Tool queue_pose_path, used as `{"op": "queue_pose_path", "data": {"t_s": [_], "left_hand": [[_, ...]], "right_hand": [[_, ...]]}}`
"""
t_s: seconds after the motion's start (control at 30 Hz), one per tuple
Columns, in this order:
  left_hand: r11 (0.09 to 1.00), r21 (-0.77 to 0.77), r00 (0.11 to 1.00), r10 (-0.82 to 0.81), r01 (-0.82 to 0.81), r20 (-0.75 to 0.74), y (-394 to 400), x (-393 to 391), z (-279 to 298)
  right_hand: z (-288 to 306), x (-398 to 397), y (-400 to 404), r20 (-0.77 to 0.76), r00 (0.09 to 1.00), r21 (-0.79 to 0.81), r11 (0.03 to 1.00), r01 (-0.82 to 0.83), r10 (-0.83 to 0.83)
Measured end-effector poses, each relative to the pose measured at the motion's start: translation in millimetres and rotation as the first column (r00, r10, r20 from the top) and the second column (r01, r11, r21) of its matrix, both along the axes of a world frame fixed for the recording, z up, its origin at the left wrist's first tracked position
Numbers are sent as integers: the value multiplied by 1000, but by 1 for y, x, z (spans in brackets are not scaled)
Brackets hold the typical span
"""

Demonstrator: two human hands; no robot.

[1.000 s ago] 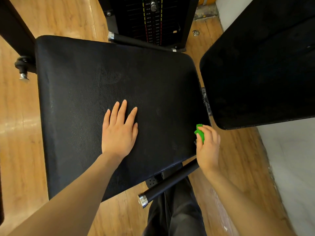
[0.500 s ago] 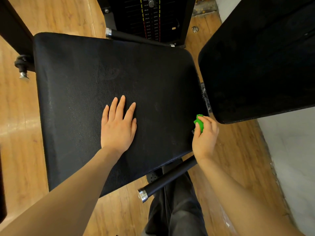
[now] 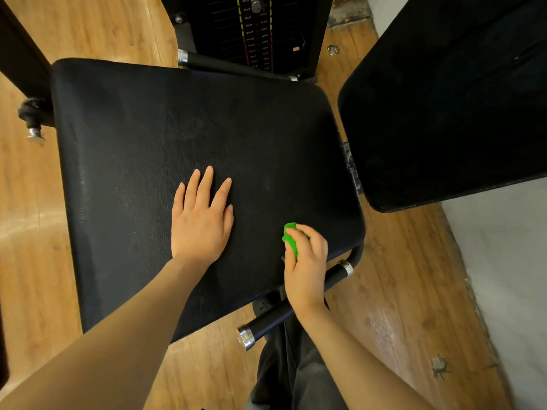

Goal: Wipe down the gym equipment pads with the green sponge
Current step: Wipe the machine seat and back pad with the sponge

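Observation:
A large black seat pad [image 3: 148,149] fills the middle of the view. My left hand [image 3: 201,220] lies flat on it with straight fingers, a little below its centre. My right hand [image 3: 307,261] grips the green sponge [image 3: 290,238] and presses it on the pad near the front right corner. Most of the sponge is hidden under my fingers. A second black pad [image 3: 450,108] stands at the right, raised and angled, apart from both hands.
A black handle bar with chrome caps [image 3: 266,321] runs under the seat's near edge. A weight stack [image 3: 257,31] stands behind the seat. A frame post with an adjuster knob [image 3: 32,119] is at the left. Wooden floor [image 3: 399,306] surrounds the machine.
My right hand has slid the sponge leftward from the seat pad's right edge onto its top surface. My left hand stays flat in the same place.

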State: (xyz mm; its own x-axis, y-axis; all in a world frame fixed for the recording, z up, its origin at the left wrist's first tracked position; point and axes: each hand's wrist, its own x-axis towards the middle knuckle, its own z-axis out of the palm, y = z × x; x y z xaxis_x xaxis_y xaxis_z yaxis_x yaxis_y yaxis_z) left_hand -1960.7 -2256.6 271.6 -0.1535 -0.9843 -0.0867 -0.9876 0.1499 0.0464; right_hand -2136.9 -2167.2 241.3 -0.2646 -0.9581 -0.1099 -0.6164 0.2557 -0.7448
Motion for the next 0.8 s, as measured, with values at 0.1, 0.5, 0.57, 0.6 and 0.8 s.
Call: {"op": "queue_pose_path", "data": {"t_s": [0.1,0.5,0.57,0.6,0.8], "left_hand": [[1000,6,1000,6,-6,-1,0,0,0],[1000,16,1000,8,-8,6,0,-1,-1],[1000,21,1000,12,-13,5,0,-1,-1],[1000,25,1000,15,-15,5,0,-1,0],[999,46,1000,18,-18,1,-1,-2,3]], "right_hand": [[1,-22,-5,-11,997,3,997,78,-78],[-9,-44,-11,-4,932,78,929,362,-363],[-3,-21,-2,5,947,70,945,320,-321],[0,-8,4,5,955,75,953,295,-296],[20,49,30,37,978,90,975,202,-206]]}}
